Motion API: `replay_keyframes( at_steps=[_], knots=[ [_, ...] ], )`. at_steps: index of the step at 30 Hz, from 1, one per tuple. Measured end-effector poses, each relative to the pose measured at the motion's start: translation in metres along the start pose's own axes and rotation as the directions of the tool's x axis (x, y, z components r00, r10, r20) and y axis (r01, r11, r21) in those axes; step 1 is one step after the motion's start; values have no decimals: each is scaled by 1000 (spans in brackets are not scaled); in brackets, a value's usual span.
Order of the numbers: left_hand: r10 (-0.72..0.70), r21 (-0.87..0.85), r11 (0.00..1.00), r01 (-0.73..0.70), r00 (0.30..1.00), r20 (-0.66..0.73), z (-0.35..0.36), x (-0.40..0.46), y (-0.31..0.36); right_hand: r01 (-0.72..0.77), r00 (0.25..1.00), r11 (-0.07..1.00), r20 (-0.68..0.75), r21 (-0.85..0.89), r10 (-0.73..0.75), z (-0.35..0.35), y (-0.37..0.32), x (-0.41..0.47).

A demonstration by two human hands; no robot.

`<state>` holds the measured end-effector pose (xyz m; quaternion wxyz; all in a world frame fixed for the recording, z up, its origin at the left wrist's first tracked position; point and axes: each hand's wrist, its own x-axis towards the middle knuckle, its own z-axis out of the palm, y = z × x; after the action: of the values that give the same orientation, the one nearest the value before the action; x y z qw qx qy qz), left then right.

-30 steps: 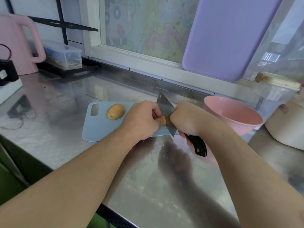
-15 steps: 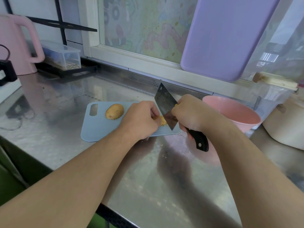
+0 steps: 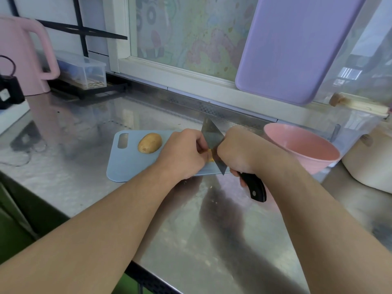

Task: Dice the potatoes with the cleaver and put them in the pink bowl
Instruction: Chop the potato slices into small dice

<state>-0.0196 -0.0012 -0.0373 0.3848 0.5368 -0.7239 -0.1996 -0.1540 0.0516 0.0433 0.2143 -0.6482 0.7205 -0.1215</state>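
A steel cleaver with a black handle (image 3: 214, 145) is gripped by the right hand (image 3: 239, 153), its edge down on a yellow potato piece (image 3: 210, 156) held under the curled fingers (image 3: 200, 145) of the left hand (image 3: 182, 155) at the right end of a pale blue plastic cutting board (image 3: 127, 164). A whole brown potato (image 3: 150, 143) lies near the board's left end. A round pink bowl (image 3: 301, 150) stands on the steel desk (image 3: 212, 230) just beside the board's right edge.

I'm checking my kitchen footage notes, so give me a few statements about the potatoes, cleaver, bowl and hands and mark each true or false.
1. The right hand grips the cleaver by its black handle. True.
2. A whole potato lies on the blue cutting board. True.
3. The pink bowl sits left of the board. False: it sits to the right.
4. The left hand rests flat on the counter. False: it holds the potato piece by the blade.
5. The cleaver lies in the bowl. False: its blade is over the board.
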Motion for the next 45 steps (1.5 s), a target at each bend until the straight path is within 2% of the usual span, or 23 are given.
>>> replay_keyframes(
  at_steps=[9,15,24,28,31,37,45],
  knots=[
    [-18,-18,1000,18,1000,2,2,1,-1,37,998,999,-46,-7,-38,7,8,11],
    [-38,7,999,38,999,-5,-2,2,-4,53,988,998,-142,-33,-57,-5,11,9],
    [-32,16,999,32,999,1,-3,2,-4,63,991,997,-115,-55,-69,-4,8,9],
    [-32,22,999,32,999,0,-4,2,-4,8,1000,1000,8,10,-8,-7,2,-1],
    [-34,19,999,34,999,3,-4,1,-3,46,999,997,-9,-57,-47,-8,3,-3],
    [-33,18,999,33,999,10,-6,2,-3,29,996,996,82,-88,-22,-6,0,-2],
    [-18,9,1000,18,999,28,-8,0,-3,3,999,1000,36,7,-3,5,4,5]
  ],
)
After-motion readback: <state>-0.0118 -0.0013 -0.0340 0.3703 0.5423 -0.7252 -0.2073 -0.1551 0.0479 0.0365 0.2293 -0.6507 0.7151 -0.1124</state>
